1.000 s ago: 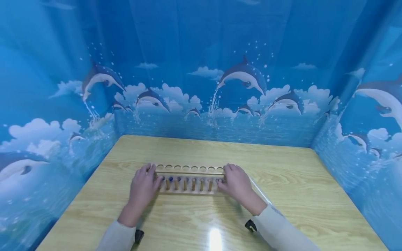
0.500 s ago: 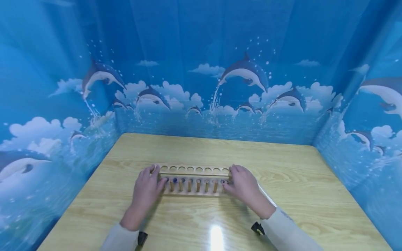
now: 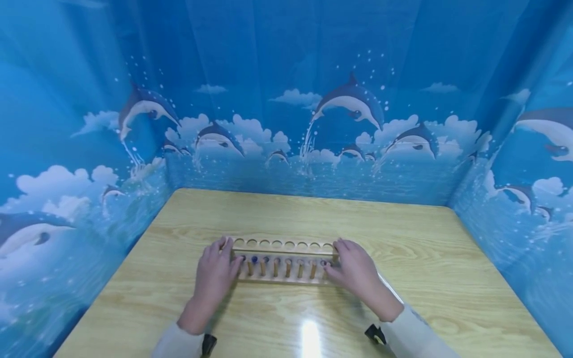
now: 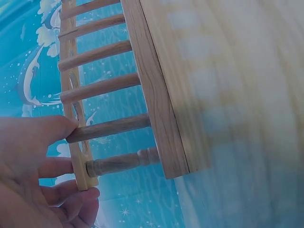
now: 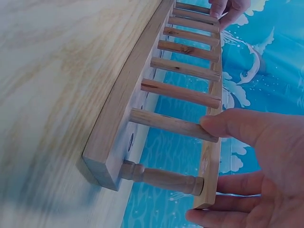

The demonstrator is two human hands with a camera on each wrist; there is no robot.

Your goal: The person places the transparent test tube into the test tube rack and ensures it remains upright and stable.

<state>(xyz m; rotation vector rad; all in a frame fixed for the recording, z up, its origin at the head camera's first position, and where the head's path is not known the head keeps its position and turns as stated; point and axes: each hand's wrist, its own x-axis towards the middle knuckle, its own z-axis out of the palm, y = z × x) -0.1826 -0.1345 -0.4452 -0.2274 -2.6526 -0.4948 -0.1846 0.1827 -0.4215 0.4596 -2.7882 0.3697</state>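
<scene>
A wooden test tube rack [image 3: 286, 282] stands on the table, with a row of round holes along its top board and upright pegs in front. My left hand [image 3: 212, 276] grips its left end. In the left wrist view, the left thumb [image 4: 59, 128] rests at a peg's tip while the fingers lie behind the top board [image 4: 80, 176]. My right hand [image 3: 358, 271] holds the opposite end; its thumb [image 5: 221, 124] touches a peg [image 5: 166, 124] beside the turned end post [image 5: 164, 179]. No tube shows in the holes.
A thin, clear rod or tube [image 3: 390, 287] lies on the wood-grain table [image 3: 286, 214], partly hidden by the right forearm. Curtains [image 3: 277, 89] printed with dolphins enclose the table at the back and both sides. Black wrist devices [image 3: 375, 334] sit near the sleeves.
Both hands and the rack between them have shifted a little to the right and slightly nearer. Their hold looks the same. The head view has turned slightly.
</scene>
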